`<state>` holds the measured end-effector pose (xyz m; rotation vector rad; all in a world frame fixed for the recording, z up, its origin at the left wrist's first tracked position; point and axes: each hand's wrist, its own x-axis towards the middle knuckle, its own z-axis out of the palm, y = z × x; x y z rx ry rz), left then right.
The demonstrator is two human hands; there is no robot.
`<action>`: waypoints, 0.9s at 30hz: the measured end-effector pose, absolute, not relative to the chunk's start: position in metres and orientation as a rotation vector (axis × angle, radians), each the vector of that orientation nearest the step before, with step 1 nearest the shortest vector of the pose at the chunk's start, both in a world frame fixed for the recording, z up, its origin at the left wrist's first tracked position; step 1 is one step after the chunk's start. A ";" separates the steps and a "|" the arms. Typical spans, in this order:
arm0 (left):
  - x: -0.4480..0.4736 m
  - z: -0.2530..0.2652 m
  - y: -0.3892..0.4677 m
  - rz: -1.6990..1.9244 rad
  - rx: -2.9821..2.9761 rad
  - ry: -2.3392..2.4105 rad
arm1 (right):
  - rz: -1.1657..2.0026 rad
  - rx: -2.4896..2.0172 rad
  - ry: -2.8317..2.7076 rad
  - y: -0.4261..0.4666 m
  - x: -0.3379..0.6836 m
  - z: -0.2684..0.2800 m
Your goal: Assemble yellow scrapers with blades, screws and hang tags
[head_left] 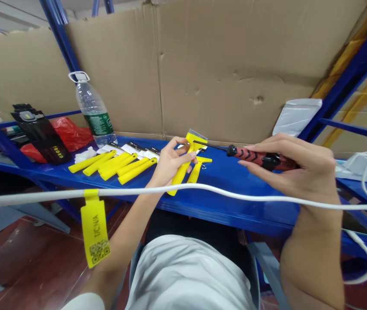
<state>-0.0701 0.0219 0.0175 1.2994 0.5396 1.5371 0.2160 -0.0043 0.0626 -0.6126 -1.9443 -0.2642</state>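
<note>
My left hand point(169, 162) is closed around a yellow scraper point(179, 176), tilted with its head up and a clear strip along the head's edge. In my right hand point(303, 165) is a red and black screwdriver point(264, 159), held almost level. Its thin dark shaft points left, and the tip meets or overlaps the scraper's head; contact is hard to tell. Just behind my left fingers lies a second yellow T-shaped piece point(196, 170), partly hidden. Tiny metal parts, perhaps screws point(204, 167), lie beside it. Several yellow handles point(119, 165) with printed cards point(131, 148) rest to the left.
A blue shelf table point(235, 181) backs onto cardboard point(219, 73). On the left stand a clear bottle point(96, 116), a black flask point(43, 137) and a red plastic bag point(72, 133). A white cable point(235, 196) with a yellow tag point(95, 232) crosses in front.
</note>
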 end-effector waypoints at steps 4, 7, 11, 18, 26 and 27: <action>-0.071 0.017 0.022 1.539 1.304 0.532 | -0.294 -0.691 -1.926 -0.005 0.216 0.062; -0.071 0.017 0.023 1.543 1.307 0.529 | -0.257 -0.636 -1.930 -0.002 0.214 0.063; -0.070 0.018 0.022 1.546 1.309 0.544 | -0.197 -0.543 -1.975 0.001 0.213 0.065; -0.070 0.019 0.021 1.552 1.306 0.549 | -0.309 -0.543 -1.923 0.001 0.216 0.061; -0.070 0.019 0.020 1.556 1.314 0.552 | -0.304 -0.625 -1.960 0.005 0.217 0.061; -0.070 0.019 0.020 1.557 1.316 0.549 | -0.289 -0.620 -1.975 0.005 0.217 0.062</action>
